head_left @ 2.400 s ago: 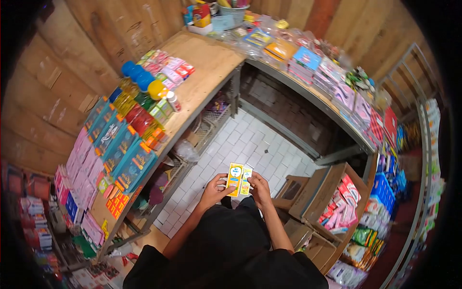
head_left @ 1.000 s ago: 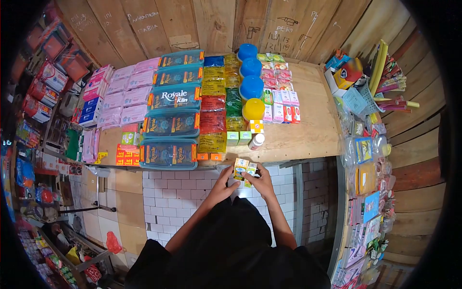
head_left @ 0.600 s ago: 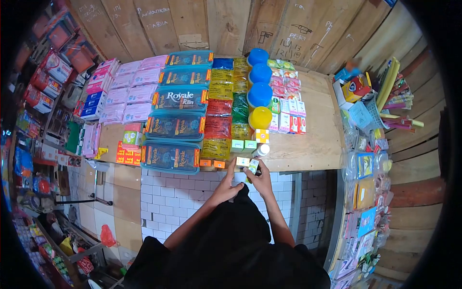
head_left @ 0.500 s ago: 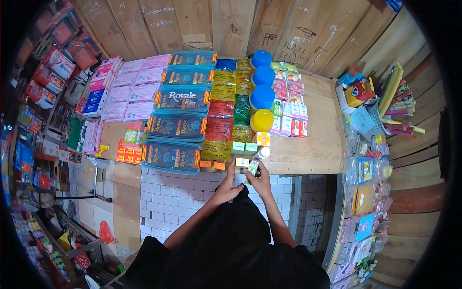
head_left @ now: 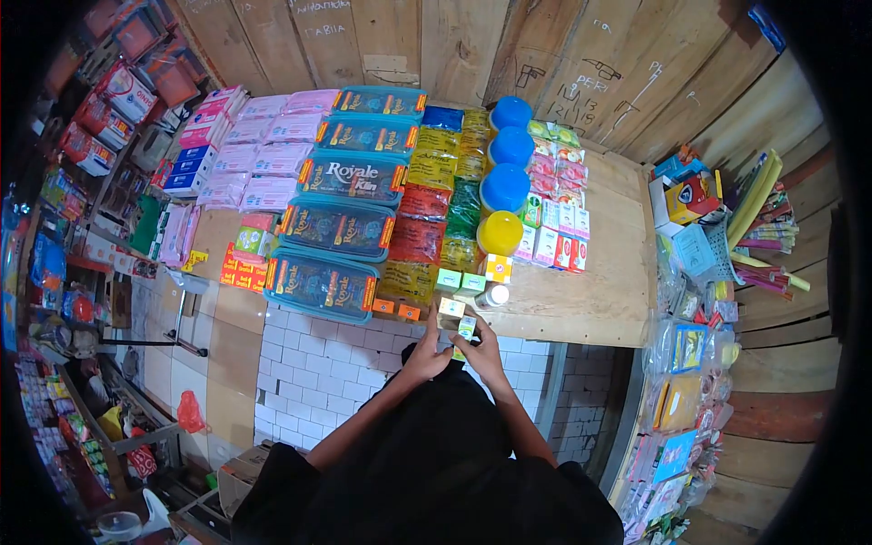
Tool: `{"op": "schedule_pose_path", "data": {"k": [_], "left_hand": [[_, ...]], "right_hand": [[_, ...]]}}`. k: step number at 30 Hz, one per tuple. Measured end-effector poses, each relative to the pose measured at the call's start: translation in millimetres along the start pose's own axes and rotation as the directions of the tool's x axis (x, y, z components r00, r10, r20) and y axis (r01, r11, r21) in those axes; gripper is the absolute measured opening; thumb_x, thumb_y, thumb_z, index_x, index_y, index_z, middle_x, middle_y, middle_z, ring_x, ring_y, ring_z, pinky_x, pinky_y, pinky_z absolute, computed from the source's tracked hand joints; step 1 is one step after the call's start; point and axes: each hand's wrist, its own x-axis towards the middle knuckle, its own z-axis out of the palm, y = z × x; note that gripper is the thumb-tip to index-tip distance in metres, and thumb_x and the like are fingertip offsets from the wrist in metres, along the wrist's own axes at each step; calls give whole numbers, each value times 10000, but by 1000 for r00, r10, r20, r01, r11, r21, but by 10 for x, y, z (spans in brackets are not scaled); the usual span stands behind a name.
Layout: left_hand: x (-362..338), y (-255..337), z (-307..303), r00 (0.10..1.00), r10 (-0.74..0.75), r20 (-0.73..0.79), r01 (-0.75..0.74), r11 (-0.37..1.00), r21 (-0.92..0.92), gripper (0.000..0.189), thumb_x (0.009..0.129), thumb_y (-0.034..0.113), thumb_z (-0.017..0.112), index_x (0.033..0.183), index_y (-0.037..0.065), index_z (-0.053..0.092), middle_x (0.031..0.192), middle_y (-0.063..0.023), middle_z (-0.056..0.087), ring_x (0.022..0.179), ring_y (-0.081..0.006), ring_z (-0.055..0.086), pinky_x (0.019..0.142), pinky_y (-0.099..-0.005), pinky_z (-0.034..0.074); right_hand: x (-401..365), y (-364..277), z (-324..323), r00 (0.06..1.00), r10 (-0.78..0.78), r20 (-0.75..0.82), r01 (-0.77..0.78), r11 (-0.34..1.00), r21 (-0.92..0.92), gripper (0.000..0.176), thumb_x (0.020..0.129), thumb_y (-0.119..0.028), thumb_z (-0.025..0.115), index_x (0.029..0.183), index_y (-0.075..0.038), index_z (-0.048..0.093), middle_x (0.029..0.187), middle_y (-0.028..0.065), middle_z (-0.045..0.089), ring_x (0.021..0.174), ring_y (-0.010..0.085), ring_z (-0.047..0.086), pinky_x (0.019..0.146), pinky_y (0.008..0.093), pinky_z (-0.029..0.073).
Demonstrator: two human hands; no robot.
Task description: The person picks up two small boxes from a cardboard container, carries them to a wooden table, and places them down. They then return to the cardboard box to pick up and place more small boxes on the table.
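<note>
My left hand (head_left: 427, 360) is at the table's front edge, thumb and index finger apart, with the index fingertip against the left side of a small orange-and-white box (head_left: 451, 308). Close on its right, my right hand (head_left: 482, 358) grips a small green-and-white box (head_left: 467, 327), thumb pressed on it. Just beyond the hands are a pair of small green boxes (head_left: 460, 281), a white-capped bottle (head_left: 493, 296) and a yellow-orange box with a white emblem (head_left: 498, 267). Two tiny orange boxes (head_left: 396, 310) lie to the left.
Rows of teal-lidded containers (head_left: 324, 287), pink packs (head_left: 269, 193), coloured packets (head_left: 421, 202) and blue-lidded jars (head_left: 505, 188) cover the wooden table (head_left: 609, 291). Small cartons (head_left: 556, 247) stand farther right. Goods hang along both sides, and a plank wall (head_left: 454, 45) closes the back.
The view has turned slightly, so the table appears tilted. Both hands have come a little nearer my body, with the green-and-white box still in the right.
</note>
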Motion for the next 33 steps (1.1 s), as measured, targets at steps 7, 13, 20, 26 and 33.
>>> {"op": "schedule_pose_path", "data": {"k": [7,13,20,26,33], "left_hand": [[43,-28,60,996,-78,-36,71,984,-164,1016,761,-156,513,1569,49,-67,1617,-185,144,1478,-254,218,1154,-363,265],[137,-216,53,996,22,-87,-38,983,-181,997,756,-203,440,1570,61,-72,1629,-186,110,1490,-257,193,1151,-361,275],[139,-63,82,992,-30,-122,10,988,-157,1017,775,-212,434,1566,92,-129,1642,-184,40,1496,-253,168,1151,-359,275],[139,-217,96,991,50,-127,-65,992,-112,1029,809,-203,440,1557,132,-181,1646,-191,-26,1507,-241,103,1147,-358,277],[19,-86,145,991,-42,-124,45,999,26,963,875,-144,441,1531,78,-229,1541,-206,267,1365,-227,380,1042,-305,374]], "right_hand": [[59,95,-22,999,4,36,-6,999,52,636,846,15,692,1434,-3,450,1226,87,636,1112,147,592,929,291,485],[130,-23,25,996,55,66,-61,993,104,630,844,11,689,1432,-27,466,1215,76,642,1107,138,595,930,294,488],[152,-99,45,993,99,70,-109,982,152,634,841,26,668,1438,-41,466,1207,77,647,1080,130,604,916,287,490],[142,-57,35,996,65,61,-72,989,132,623,839,23,683,1424,-43,482,1198,81,650,1044,131,618,901,284,496],[39,-109,-60,1000,-2,2,2,999,-38,619,830,-63,772,1392,-44,516,1172,97,665,1008,136,641,873,300,523]]}}
